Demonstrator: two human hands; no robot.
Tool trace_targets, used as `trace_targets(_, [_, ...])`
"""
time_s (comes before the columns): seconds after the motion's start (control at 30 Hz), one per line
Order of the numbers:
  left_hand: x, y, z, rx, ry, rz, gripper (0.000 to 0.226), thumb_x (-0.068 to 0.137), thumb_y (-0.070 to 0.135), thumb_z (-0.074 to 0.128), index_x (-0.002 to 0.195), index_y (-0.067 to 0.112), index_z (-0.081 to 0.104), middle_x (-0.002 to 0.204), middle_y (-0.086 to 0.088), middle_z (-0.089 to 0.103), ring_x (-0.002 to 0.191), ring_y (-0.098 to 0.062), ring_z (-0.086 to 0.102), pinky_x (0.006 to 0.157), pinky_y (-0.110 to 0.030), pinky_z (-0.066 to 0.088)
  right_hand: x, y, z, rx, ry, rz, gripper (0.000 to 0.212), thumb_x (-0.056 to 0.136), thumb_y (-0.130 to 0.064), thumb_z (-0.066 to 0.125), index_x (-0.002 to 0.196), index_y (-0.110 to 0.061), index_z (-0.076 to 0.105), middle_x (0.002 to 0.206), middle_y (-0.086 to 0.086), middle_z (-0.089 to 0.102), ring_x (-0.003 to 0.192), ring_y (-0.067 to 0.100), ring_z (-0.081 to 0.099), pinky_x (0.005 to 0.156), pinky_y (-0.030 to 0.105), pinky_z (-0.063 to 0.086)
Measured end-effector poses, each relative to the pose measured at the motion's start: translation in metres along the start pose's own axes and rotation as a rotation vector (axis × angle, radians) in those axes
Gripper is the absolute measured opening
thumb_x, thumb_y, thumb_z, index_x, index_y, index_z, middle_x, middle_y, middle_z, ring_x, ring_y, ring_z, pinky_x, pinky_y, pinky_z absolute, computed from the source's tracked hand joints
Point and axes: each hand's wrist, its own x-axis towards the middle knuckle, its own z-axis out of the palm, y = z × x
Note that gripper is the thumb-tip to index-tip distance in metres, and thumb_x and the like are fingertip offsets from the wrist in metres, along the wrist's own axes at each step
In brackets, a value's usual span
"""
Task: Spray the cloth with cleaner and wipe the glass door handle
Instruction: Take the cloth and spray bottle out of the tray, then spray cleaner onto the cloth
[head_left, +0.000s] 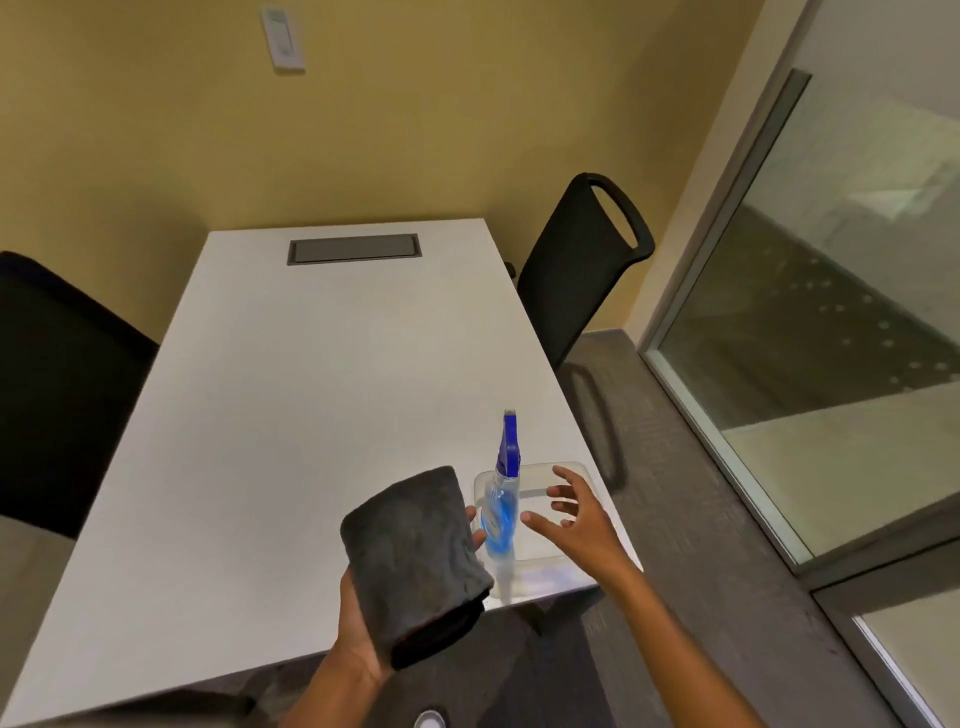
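While folded, dark grey cloth (415, 561) drapes left hand (358, 639)

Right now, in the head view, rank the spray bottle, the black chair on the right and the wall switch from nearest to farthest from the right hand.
1. Spray bottle, just left of the right hand, in the clear tray.
2. Black chair, beyond the table's right edge.
3. Wall switch, high on the far wall.

A: What did the folded dark grey cloth (415, 558) hide?
B: Most of the left hand (358, 631) beneath it.
A: And the black chair (57, 384) at left?
B: Cut off by the frame's edge.
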Motion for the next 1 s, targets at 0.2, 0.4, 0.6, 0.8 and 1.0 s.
trace_targets(0.2, [-0.014, 0.028, 0.001, -0.105, -0.415, -0.103, 0.086, 0.079, 0.061, 0.064, 0.148, 0.014, 0.044, 0.159, -0.011, 0.037, 0.148, -0.036, 0.032, 0.126, -0.054, 0.010, 0.040, -0.013, 0.041, 0.007, -0.039, -0.071, 0.076, 0.079, -0.035, 0.078, 0.142, -0.022, 0.036, 0.139, 0.001, 0.051, 0.116, 0.017, 0.056, 0.096, 0.031, 0.050])
trace_targets(0.4, [-0.015, 0.046, -0.011, -0.147, -0.451, -0.116, 0.088, 0.083, 0.059, 0.061, 0.153, 0.013, 0.035, 0.161, -0.010, 0.033, 0.149, -0.036, 0.029, 0.126, -0.054, 0.008, 0.062, -0.023, 0.063, 0.049, -0.058, -0.075, 0.060, 0.086, -0.031, 0.072, 0.136, -0.017, 0.043, 0.115, 0.004, 0.062, 0.105, 0.023, 0.062, 0.098, 0.038, 0.050])
trace_targets(0.6, [-0.001, 0.057, -0.022, -0.178, -0.543, -0.136, 0.086, 0.084, 0.058, 0.062, 0.151, 0.011, 0.037, 0.163, -0.009, 0.029, 0.150, -0.034, 0.027, 0.126, -0.053, 0.010, 0.063, -0.027, 0.066, 0.230, -0.014, -0.045, 0.036, 0.090, -0.017, 0.067, 0.123, -0.015, 0.050, 0.111, 0.012, 0.061, 0.108, 0.034, 0.062, 0.098, 0.048, 0.051])
trace_targets(0.8, [0.009, 0.061, -0.018, -0.151, -0.564, -0.164, 0.088, 0.079, 0.057, 0.068, 0.148, 0.009, 0.043, 0.160, -0.011, 0.035, 0.148, -0.036, 0.033, 0.125, -0.054, 0.015, 0.056, -0.044, 0.049, 0.303, 0.016, -0.048, 0.037, 0.093, -0.015, 0.063, 0.127, -0.013, 0.047, 0.116, 0.014, 0.060, 0.107, 0.027, 0.062, 0.085, 0.029, 0.054])
trace_targets(1.0, [0.018, 0.059, 0.007, -0.076, -0.504, -0.109, 0.100, 0.068, 0.055, 0.077, 0.150, 0.012, 0.041, 0.155, -0.012, 0.043, 0.147, -0.038, 0.033, 0.124, -0.052, 0.018, 0.025, -0.082, -0.006, 0.101, 0.098, -0.177, 0.031, 0.090, -0.041, 0.060, 0.090, -0.010, 0.062, 0.076, -0.003, 0.069, 0.076, 0.006, 0.068, 0.075, 0.027, 0.052])
